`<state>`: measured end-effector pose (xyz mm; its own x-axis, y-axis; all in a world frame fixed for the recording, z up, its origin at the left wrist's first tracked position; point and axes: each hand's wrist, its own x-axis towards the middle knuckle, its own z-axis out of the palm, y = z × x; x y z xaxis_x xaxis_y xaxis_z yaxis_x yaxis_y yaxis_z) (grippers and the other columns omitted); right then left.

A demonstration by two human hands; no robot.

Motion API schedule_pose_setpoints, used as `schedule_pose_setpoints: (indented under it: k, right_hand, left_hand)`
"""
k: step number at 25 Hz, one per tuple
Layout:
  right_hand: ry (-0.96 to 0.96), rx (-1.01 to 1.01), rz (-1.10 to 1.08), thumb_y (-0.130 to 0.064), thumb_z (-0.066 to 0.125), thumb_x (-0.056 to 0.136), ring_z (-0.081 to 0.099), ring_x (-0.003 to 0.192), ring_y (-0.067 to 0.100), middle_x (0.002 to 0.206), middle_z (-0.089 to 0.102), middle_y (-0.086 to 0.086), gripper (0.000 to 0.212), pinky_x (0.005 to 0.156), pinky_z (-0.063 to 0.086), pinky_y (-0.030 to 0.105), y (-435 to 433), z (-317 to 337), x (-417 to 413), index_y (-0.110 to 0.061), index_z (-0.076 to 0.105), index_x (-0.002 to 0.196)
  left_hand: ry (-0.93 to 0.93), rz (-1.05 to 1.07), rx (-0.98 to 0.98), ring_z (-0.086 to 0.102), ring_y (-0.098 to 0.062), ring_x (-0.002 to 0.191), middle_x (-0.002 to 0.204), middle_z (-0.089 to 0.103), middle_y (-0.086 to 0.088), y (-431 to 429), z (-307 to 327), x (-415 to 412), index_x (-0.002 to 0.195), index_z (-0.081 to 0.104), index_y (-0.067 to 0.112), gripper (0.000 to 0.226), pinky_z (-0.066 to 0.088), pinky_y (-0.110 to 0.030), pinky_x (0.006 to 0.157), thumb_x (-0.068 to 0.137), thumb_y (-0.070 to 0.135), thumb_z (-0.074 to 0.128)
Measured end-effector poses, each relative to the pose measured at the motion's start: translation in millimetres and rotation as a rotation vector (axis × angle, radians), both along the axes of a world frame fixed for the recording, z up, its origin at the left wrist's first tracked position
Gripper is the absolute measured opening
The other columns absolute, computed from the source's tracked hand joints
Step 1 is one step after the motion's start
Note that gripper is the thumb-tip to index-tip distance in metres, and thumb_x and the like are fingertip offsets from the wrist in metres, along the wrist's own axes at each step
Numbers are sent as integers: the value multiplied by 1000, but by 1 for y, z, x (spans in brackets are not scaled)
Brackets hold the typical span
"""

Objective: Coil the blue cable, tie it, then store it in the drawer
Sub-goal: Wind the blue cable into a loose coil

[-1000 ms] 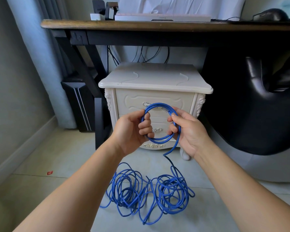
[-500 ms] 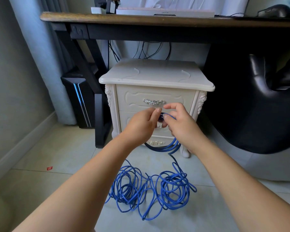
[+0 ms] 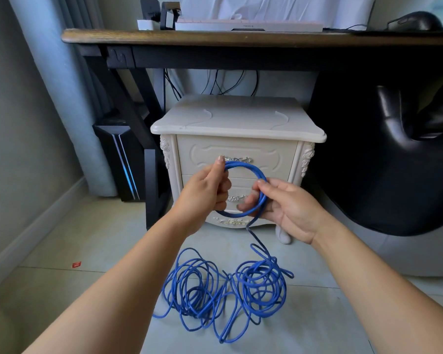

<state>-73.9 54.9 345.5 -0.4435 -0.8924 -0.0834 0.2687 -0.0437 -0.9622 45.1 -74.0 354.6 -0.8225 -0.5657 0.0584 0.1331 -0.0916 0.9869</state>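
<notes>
A small round coil of blue cable (image 3: pixel 251 171) is held up in front of the white nightstand (image 3: pixel 237 118). My left hand (image 3: pixel 206 191) grips the coil's left side, thumb on top. My right hand (image 3: pixel 285 205) pinches the coil's right side, fingers curled round the strands. From the coil a single strand drops to the floor and joins a loose tangled heap of blue cable (image 3: pixel 228 284) lying between my forearms. Behind the coil are the nightstand's two drawers, both closed; the upper drawer (image 3: pixel 271 157) has a silver handle.
A dark wooden desk (image 3: pixel 241 39) stands over the nightstand. A black computer tower (image 3: pixel 118 159) is at the left by the desk leg. A black leather chair (image 3: pixel 394 154) fills the right. A small red scrap (image 3: pixel 76 264) lies on the tiled floor.
Half a second ago my hands were close together at the top of the loop. Now they have drawn apart and the coil stands open as a round loop again.
</notes>
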Motion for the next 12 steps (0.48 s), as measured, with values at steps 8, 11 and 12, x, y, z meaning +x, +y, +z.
schedule_pose_setpoints:
  k: [8, 11, 12]
  right_hand:
    - [-60, -90, -134, -23, 45, 102, 36, 47, 11, 52, 32, -5, 21, 65, 57, 37, -12, -1, 11, -11, 54, 88]
    - [198, -25, -260, -23, 43, 104, 28, 43, 8, 48, 29, -11, 24, 55, 47, 31, -16, -1, 9, -14, 51, 84]
    - [277, 3, -259, -23, 44, 103, 27, 41, 7, 47, 29, -12, 23, 54, 43, 31, -15, 0, 7, -14, 52, 83]
  left_hand:
    - [-125, 174, -317, 44, -4, 49, 72, 50, -3, 10, -3, -2, 106, 55, 3, 22, 43, -21, 46, 106, 14, 35]
    - [-158, 103, -277, 51, -8, 53, 68, 49, -2, 9, -2, -1, 104, 60, 7, 27, 54, -30, 65, 105, 25, 39]
    - [-161, 30, -185, 53, -11, 55, 66, 50, -2, 6, 0, 1, 100, 61, 7, 31, 55, -35, 73, 104, 30, 41]
